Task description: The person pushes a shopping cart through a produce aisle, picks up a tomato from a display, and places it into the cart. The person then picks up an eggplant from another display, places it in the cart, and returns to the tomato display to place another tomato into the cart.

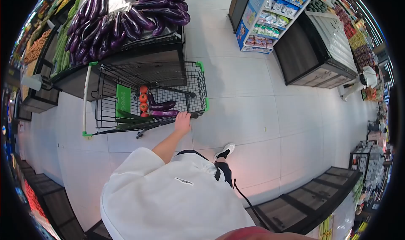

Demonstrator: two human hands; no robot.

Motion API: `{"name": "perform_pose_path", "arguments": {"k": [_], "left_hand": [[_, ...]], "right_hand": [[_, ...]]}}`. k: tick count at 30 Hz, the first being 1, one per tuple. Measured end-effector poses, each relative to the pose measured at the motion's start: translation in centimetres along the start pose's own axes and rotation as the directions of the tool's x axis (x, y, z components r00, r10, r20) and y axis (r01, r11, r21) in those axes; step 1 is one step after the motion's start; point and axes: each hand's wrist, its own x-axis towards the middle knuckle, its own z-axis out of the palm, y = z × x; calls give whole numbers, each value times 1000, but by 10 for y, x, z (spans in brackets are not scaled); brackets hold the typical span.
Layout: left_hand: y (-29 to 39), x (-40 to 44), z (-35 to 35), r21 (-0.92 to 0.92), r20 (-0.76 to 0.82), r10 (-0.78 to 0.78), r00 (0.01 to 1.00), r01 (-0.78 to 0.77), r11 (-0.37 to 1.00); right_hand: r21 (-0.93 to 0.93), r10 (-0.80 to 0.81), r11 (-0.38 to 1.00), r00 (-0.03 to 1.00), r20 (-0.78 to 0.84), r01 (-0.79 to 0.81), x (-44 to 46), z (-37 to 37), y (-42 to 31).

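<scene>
My left hand (183,122) is closed over the near top rim of a wire shopping cart (196,77) with green corner pieces. Inside the cart lie several red tomatoes (143,98) in a row, beside purple eggplants (162,113). Long green stalks (130,125) rest near the tomatoes, next to a green panel (123,100). The cart's handle bar (87,99) is at its left end, away from my hand. My right hand is out of view; only a blurred skin-coloured and reddish part shows at the bottom edge.
Beyond the cart stands a display of eggplants (130,23), with long green vegetables at its left. A blue shelf of packets (268,18) and a dark wooden stand (310,50) are ahead right. Another person (368,77) is far right. A low dark cabinet (303,198) runs along the lower right.
</scene>
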Motion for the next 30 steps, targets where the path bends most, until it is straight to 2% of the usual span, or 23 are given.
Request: {"name": "perform_pose_path", "arguments": {"k": [3,4,5,6,7,8,9,10,11,12,14,16,18,20,21,22,24,25,26,27,29,30], "left_hand": [[14,-7,7,79,-80,-92,993,98,992],[24,-6,-2,47,-16,-197,980,197,979],[35,-2,-10,81,-13,-213,977,213,974],[53,8,-13,39,42,-414,909,413,910],[65,23,-16,-6,95,-593,800,596,803],[70,31,-11,-1,29,-605,796,605,796],[77,38,-5,-8,29,-621,783,621,784],[83,44,1,-147,3,-613,790,607,781],[89,50,9,-288,-28,-609,792,578,764],[90,55,33,-311,-171,-562,809,497,810],[101,71,45,-315,-125,-587,800,530,788],[113,92,50,-283,-46,-624,780,589,757],[124,116,53,-324,-8,-658,753,621,714],[123,141,60,-351,36,-680,733,646,678],[124,154,66,-403,10,-758,652,696,594],[122,160,70,-449,4,-827,562,740,500],[114,167,80,-460,-3,-826,564,733,502],[108,177,81,-475,-42,-820,571,711,519],[106,181,80,-546,21,-836,548,707,450],[103,182,88,-622,26,-853,522,676,395],[99,185,92,-700,31,-879,476,638,320],[91,186,92,-708,24,-889,457,636,307]], "right_hand": [[-29,-63,997,996,57,65,60,-37,-105],[-36,-81,996,995,66,84,80,-51,-148],[-46,-83,995,994,77,86,100,-61,-190],[-95,-72,992,995,66,78,120,-67,-238],[-200,19,980,999,44,-10,169,-73,-281],[-302,-38,952,997,64,56,191,-74,-330],[-395,-49,915,995,82,78,224,-78,-375],[-447,-29,893,998,57,52,227,-70,-432],[-455,-85,885,995,60,103,231,-58,-482],[-460,-146,873,987,66,160,238,-43,-528],[-432,-312,828,934,176,358,252,-9,-606],[-424,-370,787,893,257,448,251,30,-666],[-401,-422,743,841,339,535,248,77,-706],[-510,-336,680,842,422,527,248,117,-726],[-516,-340,670,838,427,535,248,137,-734],[-601,-287,613,853,436,513,250,148,-733],[-702,-217,533,878,426,472,267,149,-726],[-708,-294,490,861,415,509,291,152,-725],[-719,-365,442,840,403,537,302,152,-732],[-738,-355,419,843,403,529,297,153,-745],[-818,-228,428,921,315,385,281,173,-775],[-883,-176,311,934,311,353,272,189,-795]]}}
